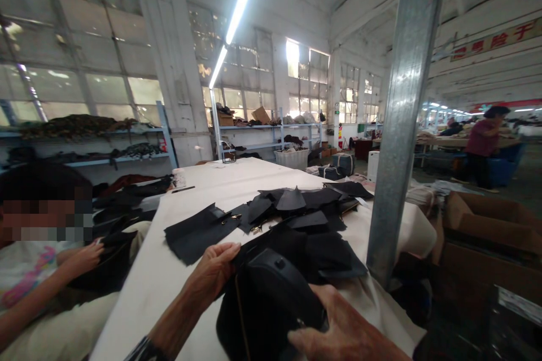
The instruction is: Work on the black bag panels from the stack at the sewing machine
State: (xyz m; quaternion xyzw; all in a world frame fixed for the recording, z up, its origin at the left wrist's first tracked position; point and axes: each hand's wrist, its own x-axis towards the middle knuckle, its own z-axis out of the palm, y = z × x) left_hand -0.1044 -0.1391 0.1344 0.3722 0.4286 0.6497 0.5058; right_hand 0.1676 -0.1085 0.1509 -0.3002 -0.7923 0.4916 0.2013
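Where the white-covered table (199,180) runs toward the windows, the head view shows both of the person's bare hands low in the frame. The left hand (212,273) lies with its fingers curled over the edge of a dark fabric piece, the fingertips (231,248) pressing on the cloth just beside a black moulded object (275,299) with a rounded top and a small knob; what this object is cannot be told. The right hand (339,333) grasps that black object from below and the right side, fingers wrapped against its lower edge. The object sits at the near end of the table, between the two hands, resting on dark cloth.

Beyond it, a scatter of black fabric cut pieces (292,208) overlaps across the tabletop, and one larger flat black panel (199,231) lies to their left. A galvanised steel post (398,124) stands at the right edge of the table.

At the left, a seated co-worker's hand (87,256) rests on a dark bundle. Blue shelving (127,152) with piled goods lines the window wall. Open cardboard boxes (491,231) stand on the floor at the right, and another person in a maroon top (483,141) stands far off at a distant table.
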